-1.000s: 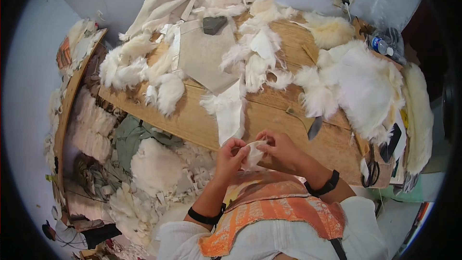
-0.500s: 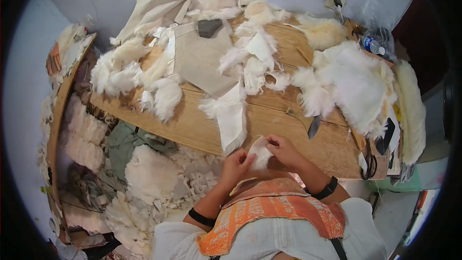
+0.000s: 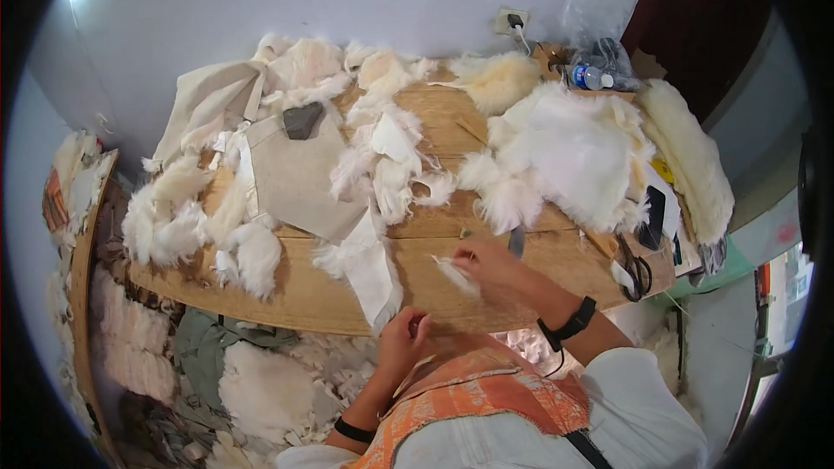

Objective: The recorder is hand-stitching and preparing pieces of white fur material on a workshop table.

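Observation:
My right hand (image 3: 491, 265) pinches a small white fur piece (image 3: 455, 278) above the near part of the wooden table (image 3: 426, 308). Partly behind that hand, the dark blade (image 3: 517, 241) of a hand tool shows; its handle is mostly covered. My left hand (image 3: 401, 343) is curled closed at the table's near edge, by the tip of a white fur strip (image 3: 368, 265); whether anything is in its fingers is hidden. Beyond the strip lies a beige sheet of hide (image 3: 295, 178) with a dark grey stone-like block (image 3: 302, 121) on it.
A large white pelt (image 3: 573, 152) covers the right side, with scissors (image 3: 634, 269) and a black phone (image 3: 651, 217) near it. Fur scraps (image 3: 248, 256) lie at left. A bottle (image 3: 591, 78) stands at the back right. Below the table, more fur (image 3: 269, 386) is heaped.
My hands have come apart. The right one carried the small fur piece away from my body over the table; the left dropped back to the edge. The view has tilted up and shifted right.

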Motion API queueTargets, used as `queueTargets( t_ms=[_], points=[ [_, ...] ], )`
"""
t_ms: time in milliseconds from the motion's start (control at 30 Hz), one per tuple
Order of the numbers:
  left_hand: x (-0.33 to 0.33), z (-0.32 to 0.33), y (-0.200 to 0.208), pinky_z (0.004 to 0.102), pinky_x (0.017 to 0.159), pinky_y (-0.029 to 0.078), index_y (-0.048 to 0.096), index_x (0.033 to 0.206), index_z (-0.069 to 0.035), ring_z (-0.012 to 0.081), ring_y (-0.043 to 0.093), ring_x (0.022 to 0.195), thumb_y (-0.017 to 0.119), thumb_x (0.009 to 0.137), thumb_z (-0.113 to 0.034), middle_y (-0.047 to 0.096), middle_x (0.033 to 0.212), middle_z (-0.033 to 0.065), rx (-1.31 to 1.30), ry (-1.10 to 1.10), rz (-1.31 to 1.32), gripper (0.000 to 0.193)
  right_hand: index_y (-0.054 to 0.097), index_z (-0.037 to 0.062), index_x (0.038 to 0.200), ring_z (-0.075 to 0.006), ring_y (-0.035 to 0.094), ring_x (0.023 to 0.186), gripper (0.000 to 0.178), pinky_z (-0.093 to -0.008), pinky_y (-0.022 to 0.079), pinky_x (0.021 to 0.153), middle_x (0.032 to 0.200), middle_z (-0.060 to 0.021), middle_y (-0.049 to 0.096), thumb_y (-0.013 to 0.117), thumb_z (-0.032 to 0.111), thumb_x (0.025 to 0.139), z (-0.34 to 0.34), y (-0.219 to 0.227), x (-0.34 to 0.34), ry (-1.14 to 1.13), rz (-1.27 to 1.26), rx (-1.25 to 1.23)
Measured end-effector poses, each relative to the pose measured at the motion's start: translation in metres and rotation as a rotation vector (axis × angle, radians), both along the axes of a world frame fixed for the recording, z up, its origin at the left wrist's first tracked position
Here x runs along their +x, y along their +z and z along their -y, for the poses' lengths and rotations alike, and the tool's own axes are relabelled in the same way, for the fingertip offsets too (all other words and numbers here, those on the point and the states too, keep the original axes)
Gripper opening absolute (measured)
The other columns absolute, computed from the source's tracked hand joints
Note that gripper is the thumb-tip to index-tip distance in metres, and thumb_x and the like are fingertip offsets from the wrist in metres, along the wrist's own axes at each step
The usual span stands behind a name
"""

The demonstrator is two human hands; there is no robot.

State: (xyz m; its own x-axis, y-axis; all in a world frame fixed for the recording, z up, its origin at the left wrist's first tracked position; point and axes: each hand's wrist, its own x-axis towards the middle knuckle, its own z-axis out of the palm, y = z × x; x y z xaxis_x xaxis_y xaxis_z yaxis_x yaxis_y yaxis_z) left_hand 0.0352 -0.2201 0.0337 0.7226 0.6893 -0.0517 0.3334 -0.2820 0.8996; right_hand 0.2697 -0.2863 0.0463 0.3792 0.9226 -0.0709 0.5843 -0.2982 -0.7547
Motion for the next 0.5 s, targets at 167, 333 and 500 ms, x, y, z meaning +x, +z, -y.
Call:
queueTargets(
  t_ms=[167,333,500],
  points=[
    [0.0,-0.002,0.002,0.027,0.053,0.044,0.059,0.089,-0.001,0.014,0.054,0.055,0.063,0.086,-0.013,0.059,0.067,0.0086,0.023,-0.041,0.015,0.013,0.061,0.0054,0.095,-0.0282,0.058,0.081,0.019,-0.0362,0.047,0.07,0.083,-0.0113,0.058,0.066,0.013,0.078,-0.043,0.014,0.033,-0.03,0.208,0.068],
    [-0.01,0.005,-0.008,0.0251,0.054,0.045,0.057,0.091,0.0,0.0103,0.055,0.057,0.061,0.087,-0.011,0.061,0.069,0.0064,-0.008,-0.008,0.005,0.012,0.063,0.01,0.096,-0.0287,0.051,0.104,0.019,-0.0371,0.047,0.082,0.092,-0.0094,0.057,0.062,0.011,0.077,-0.097,-0.019,0.067,-0.119,0.735,0.113],
    [-0.026,0.015,0.01,0.0247,0.054,0.043,0.058,0.092,-0.001,0.0095,0.052,0.058,0.06,0.088,-0.01,0.059,0.068,0.0049,-0.164,0.221,0.145,0.011,0.063,0.0081,0.1,-0.0165,0.058,0.082,0.016,-0.0298,0.049,0.073,0.085,-0.0035,0.06,0.058,0.014,0.086,-0.079,0.016,0.078,-0.208,-0.206,0.084]
  ],
)
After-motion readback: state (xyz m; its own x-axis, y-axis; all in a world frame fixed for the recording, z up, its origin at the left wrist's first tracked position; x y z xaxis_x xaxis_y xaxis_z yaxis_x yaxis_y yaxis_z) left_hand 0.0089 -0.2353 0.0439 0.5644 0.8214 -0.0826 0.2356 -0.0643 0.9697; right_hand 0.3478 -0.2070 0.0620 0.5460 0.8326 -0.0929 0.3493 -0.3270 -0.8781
